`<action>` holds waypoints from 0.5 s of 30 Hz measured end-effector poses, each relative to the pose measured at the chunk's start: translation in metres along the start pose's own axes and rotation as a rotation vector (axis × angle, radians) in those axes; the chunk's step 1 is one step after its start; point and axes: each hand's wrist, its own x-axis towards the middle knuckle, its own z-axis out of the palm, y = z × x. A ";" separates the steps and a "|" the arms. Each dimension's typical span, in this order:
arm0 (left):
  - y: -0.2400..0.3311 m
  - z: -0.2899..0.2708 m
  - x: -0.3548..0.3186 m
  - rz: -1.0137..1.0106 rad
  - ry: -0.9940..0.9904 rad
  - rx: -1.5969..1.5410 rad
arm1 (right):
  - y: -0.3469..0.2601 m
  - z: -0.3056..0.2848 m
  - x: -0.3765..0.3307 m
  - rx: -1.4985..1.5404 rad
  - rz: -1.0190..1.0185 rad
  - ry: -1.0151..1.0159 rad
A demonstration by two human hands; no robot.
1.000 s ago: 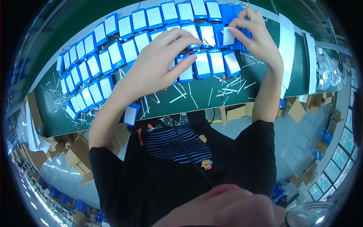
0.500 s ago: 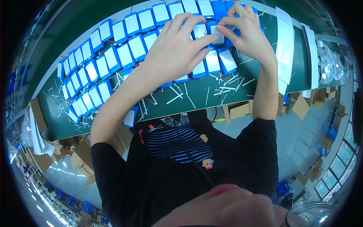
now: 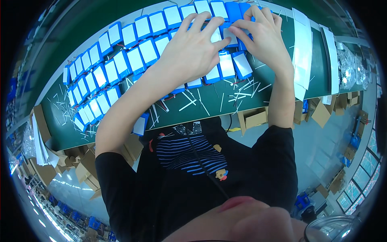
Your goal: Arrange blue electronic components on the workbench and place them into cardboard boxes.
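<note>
Blue battery packs (image 3: 151,51), most topped with a white rectangular pad, lie in several rows across the green table. My left hand (image 3: 191,48) reaches over the middle of the rows, fingers spread. Its thumb tip rests at the white pad (image 3: 229,39) of one pack, while the other fingertips lie over packs farther back. My right hand (image 3: 262,38) is just to the right, thumb and index finger pinched together at the upper edge of that same pad. Whatever sits between those fingertips is too small to make out. Its other fingers curl above bare blue packs (image 3: 233,11).
Thin white strips (image 3: 242,90) are scattered along the near side of the green table (image 3: 209,112). White sheets (image 3: 302,52) lie to the right, beside clear plastic bags (image 3: 350,70). One pack (image 3: 140,124) sits at the table's front edge. Cardboard boxes (image 3: 256,117) stand below.
My left hand has shifted slightly, its fingers a little more raised and spread. The right hand's pinch has moved slightly left along the pad's top edge. The packs look unchanged.
</note>
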 end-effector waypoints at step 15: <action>-0.008 0.001 0.019 0.086 -0.048 -0.025 | 0.087 0.042 0.003 0.841 0.394 0.091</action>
